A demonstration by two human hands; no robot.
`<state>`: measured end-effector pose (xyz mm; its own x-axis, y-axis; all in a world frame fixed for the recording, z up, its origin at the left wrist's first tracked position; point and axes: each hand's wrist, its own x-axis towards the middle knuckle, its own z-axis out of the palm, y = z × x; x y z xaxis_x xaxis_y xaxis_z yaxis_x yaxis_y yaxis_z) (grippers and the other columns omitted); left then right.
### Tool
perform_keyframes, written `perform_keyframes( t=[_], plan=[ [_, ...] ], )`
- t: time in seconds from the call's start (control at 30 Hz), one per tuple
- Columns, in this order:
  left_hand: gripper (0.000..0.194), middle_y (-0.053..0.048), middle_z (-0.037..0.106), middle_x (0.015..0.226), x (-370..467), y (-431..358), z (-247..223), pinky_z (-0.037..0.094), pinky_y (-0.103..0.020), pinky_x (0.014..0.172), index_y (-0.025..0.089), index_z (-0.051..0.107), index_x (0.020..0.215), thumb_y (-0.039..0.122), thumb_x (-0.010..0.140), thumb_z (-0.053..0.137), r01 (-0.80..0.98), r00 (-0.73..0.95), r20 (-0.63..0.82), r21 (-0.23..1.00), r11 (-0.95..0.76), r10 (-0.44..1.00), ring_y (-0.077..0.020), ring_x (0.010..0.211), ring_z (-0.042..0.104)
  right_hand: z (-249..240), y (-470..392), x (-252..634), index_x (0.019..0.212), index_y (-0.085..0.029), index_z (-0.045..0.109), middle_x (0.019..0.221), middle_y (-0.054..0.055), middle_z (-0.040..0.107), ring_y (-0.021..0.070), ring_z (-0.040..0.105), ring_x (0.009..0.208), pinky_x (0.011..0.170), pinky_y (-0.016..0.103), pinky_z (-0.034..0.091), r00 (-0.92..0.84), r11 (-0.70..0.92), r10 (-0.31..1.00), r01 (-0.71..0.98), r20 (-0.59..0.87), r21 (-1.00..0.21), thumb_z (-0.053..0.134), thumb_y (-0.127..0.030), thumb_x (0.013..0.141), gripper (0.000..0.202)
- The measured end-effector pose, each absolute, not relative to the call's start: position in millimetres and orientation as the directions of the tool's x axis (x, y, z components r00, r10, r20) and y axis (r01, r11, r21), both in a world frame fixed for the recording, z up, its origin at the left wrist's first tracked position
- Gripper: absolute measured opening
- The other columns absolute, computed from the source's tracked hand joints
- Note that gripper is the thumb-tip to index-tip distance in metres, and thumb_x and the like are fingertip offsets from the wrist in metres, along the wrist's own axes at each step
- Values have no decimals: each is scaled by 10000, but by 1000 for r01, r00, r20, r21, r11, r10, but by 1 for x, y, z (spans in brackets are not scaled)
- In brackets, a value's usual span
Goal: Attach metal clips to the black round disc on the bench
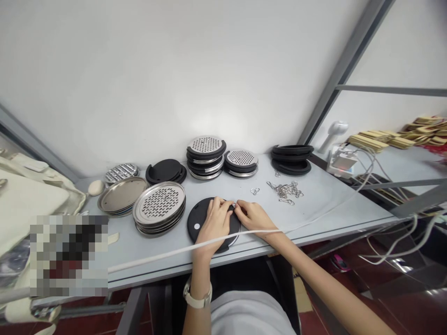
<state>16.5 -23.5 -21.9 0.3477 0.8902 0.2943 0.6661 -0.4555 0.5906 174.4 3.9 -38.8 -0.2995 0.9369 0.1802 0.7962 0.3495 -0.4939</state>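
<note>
Left hand [217, 222] curls over black disc [199, 214], grip unclear | right hand [254, 216] pinches small pale piece [234, 204] at rim | apparently fitting it | next likely needs steady pressure

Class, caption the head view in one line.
Left hand on a black disc, right hand at its edge, near stacked metal plates.

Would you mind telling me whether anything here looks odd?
The white cable does: it cuts across the view in front of the left hand and right hand, so it might get in the way; whether it touches them is unclear. Nothing looks plainly damaged.
</note>
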Motion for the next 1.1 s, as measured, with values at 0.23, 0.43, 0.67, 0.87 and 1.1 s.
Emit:
perform_keyframes(
  t=[0.23,0.43,0.67,0.87,1.1],
  plan=[
    [334,-72,450,1073,17,-25,-19,392,-396,943,231,481,1225,176,941,315,743,374,263,488,-457,889,-209,1016,437,-37,3,174,787,-176,579,669,34,637,125,545,573,551,227,275,-314,360,933,797,177,-485,339,-289,937,305],
    [338,-69,446,1073,17,-25,-19,395,-394,927,246,472,1220,166,939,303,745,377,263,484,-459,888,-208,1002,434,-37,3,175,824,-174,588,700,42,651,130,561,594,562,226,286,-318,359,933,800,168,-480,338,-291,941,300],
    [338,-65,453,1074,18,-26,-17,395,-382,918,242,468,1210,151,933,298,742,383,260,485,-463,886,-208,981,431,-39,3,175,864,-176,583,719,43,652,132,569,609,572,227,286,-328,367,930,805,166,-466,325,-287,948,292],
    [351,-60,455,1076,18,-26,-16,396,-381,905,255,467,1208,142,928,290,738,389,259,487,-467,884,-210,963,438,-38,3,175,913,-171,580,769,58,667,141,586,635,587,230,293,-327,359,933,821,149,-444,318,-281,950,287],
    [359,-64,464,1080,18,-25,-16,391,-380,907,252,466,1218,136,927,290,724,390,259,507,-468,884,-211,957,427,-40,2,173,908,-184,568,755,46,662,139,579,625,580,229,289,-310,353,935,826,170,-440,313,-279,951,275]
  ],
)
